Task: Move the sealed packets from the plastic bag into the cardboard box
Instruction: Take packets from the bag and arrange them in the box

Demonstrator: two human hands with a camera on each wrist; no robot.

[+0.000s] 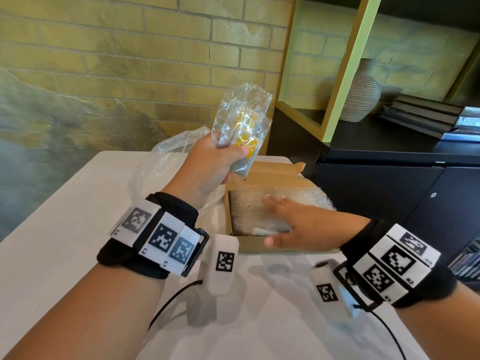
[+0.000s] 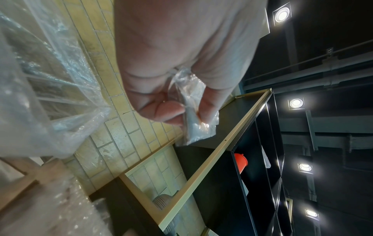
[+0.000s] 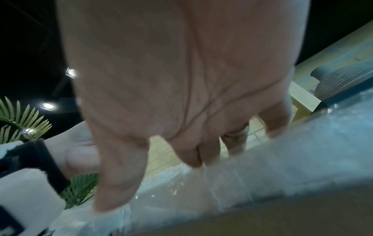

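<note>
Left hand point(image 1: 207, 162) curled around a small bunch of sealed packets point(image 1: 242, 131), thumb pinching them against the fingers, raised above and just behind the far-left corner of the cardboard box point(image 1: 255, 244); probably held high so the bunch can be carried over the rim and lowered in. Yellow contents visible through the clear film; exact count in the grip hard to tell, perhaps two or three. Just behind and left of that hand, the plastic bag point(image 1: 166, 157), slumped and crumpled on the white table point(image 1: 65, 229), its mouth and any remaining contents hidden by the wrist and by glare. Right hand point(image 1: 288, 224) spread flat, fingers straight, resting on the row of packets point(image 1: 298, 198) already standing on edge in the box, thumb out over the near wall; likely pressing them aside to open a gap for the incoming bunch. Fingertips blurred in the right wrist view, so contact only roughly readable. Far flap of the box partly masked by the held packets; depth of the box and room left inside not visible.
</note>
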